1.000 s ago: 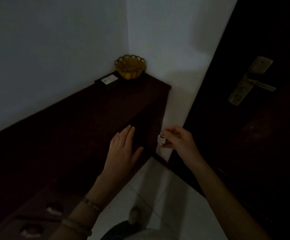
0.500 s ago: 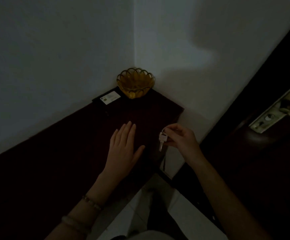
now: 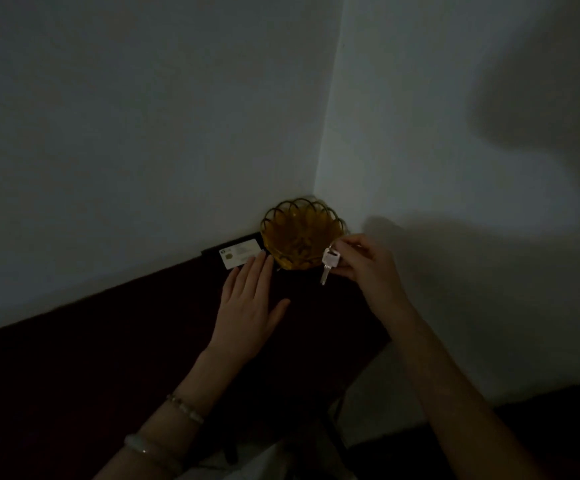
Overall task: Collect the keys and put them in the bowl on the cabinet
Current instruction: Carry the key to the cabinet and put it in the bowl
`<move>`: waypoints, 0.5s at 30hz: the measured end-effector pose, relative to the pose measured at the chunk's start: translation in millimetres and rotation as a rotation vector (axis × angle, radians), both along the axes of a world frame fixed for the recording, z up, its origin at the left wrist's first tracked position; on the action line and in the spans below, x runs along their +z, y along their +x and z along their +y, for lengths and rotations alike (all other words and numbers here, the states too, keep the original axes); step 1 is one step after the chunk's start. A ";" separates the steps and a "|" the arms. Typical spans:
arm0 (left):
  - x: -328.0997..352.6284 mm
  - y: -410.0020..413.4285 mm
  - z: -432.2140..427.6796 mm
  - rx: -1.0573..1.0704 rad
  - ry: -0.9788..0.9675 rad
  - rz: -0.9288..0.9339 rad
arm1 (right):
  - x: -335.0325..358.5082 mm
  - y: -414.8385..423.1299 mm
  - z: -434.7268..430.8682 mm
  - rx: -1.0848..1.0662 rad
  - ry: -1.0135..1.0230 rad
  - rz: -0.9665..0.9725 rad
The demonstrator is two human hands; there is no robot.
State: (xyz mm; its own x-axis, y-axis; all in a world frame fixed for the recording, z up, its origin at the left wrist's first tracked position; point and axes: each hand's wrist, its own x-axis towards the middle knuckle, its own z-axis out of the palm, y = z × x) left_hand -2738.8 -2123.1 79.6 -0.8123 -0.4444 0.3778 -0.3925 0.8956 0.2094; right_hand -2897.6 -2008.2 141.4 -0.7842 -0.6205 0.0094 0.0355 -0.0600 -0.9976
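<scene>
A silver key (image 3: 329, 263) hangs from the pinched fingers of my right hand (image 3: 368, 268), just at the front right rim of the amber scalloped bowl (image 3: 299, 237). The bowl stands in the wall corner on the dark wooden cabinet (image 3: 143, 341). My left hand (image 3: 250, 303) lies flat and open on the cabinet top, its fingertips close to the bowl's left side. The light is dim, so I cannot tell what lies in the bowl.
A white card (image 3: 240, 252) lies on a dark flat object at the wall, left of the bowl. White walls meet in a corner behind the bowl. The cabinet's right end drops to pale floor (image 3: 378, 403).
My right hand carried the key up and forward from beside the cabinet's end to the bowl's rim. My left hand slid along the cabinet top toward the bowl. The door left the view.
</scene>
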 end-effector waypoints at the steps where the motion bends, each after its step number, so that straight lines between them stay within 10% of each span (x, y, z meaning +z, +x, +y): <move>1: -0.7 -8.7 -3.5 0.005 -0.004 -0.015 | 0.9 -11.7 -8.0 0.004 -0.006 -0.013; 15: -18.4 -66.8 -55.7 -0.294 -0.119 0.073 | -26.6 -80.1 -72.5 0.048 0.051 -0.082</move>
